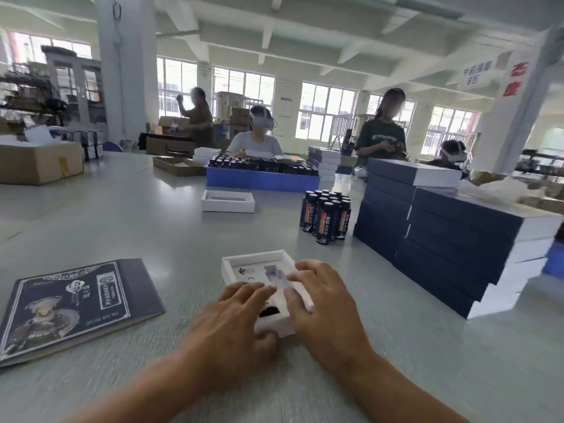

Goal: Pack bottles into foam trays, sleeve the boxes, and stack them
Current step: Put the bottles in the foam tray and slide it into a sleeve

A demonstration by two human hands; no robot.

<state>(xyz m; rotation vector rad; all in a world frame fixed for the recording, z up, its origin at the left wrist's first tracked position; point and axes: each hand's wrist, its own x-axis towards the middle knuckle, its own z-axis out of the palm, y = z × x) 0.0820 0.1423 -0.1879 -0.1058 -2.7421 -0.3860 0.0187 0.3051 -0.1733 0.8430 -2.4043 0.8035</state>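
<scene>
A white foam tray (244, 260) lies on the grey table right in front of me. Both hands rest flat on it. My left hand (232, 319) covers its near left part, and a dark bottle (268, 311) shows in a slot between my hands. My right hand (320, 303) presses on the tray's right side, fingers spread. A dark printed sleeve (76, 303) lies flat to the left. A cluster of several dark bottles (325, 216) stands upright beyond the tray. Stacks of dark sleeved boxes (451, 236) rise at the right.
An empty white tray (228, 201) sits further back. A blue crate (262, 180) full of bottles stands at the table's far side. A cardboard box (39, 163) is at the far left. Several people work behind the table.
</scene>
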